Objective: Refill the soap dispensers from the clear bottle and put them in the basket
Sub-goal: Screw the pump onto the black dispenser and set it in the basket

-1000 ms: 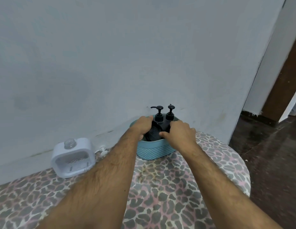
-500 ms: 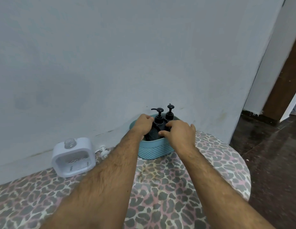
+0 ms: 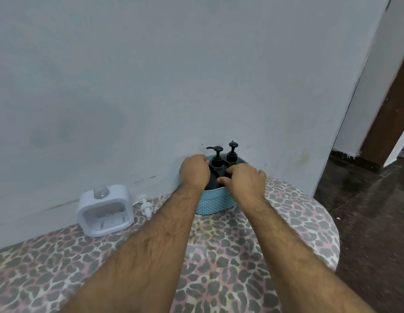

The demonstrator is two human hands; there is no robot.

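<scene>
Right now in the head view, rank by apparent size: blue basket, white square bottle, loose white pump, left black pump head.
1. white square bottle
2. blue basket, partly hidden by hands, so unsure against 1
3. loose white pump
4. left black pump head, close to 3

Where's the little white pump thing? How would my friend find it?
Start at the grey wall behind the leopard-print table. Against it stand a white square holder and a blue basket. The white pump head lies on the cloth between them, the only loose pump; the black ones stand in the basket.
</scene>
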